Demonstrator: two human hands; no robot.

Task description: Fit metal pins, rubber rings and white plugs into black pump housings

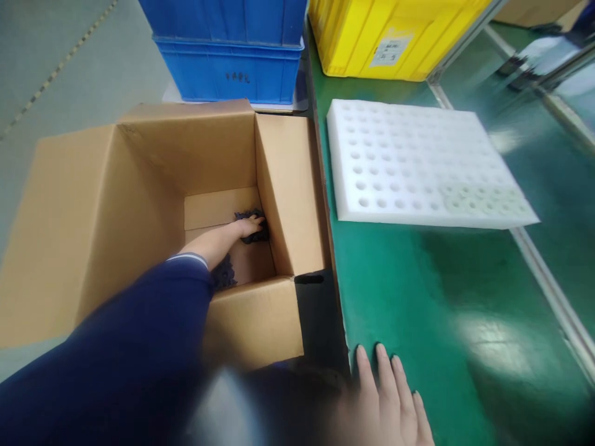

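My left hand [251, 226] reaches deep into an open cardboard box [214, 155], by its right wall. Its fingers are curled over a clump of small dark parts [260, 236], whose exact kind I cannot make out. A second heap of dark parts [225, 274] lies on the box floor, partly hidden by my forearm. My right hand [385, 396] rests flat on the green tabletop [400, 279], fingers stretched out and holding nothing; its lower part is blurred.
A white foam tray [400, 148] with rows of round holes lies on the table; pale green pieces [483, 198] fill its near right holes. Behind stand stacked blue crates [232, 71] and a yellow crate [353, 43]. A person's shoe [515, 71] shows at upper right.
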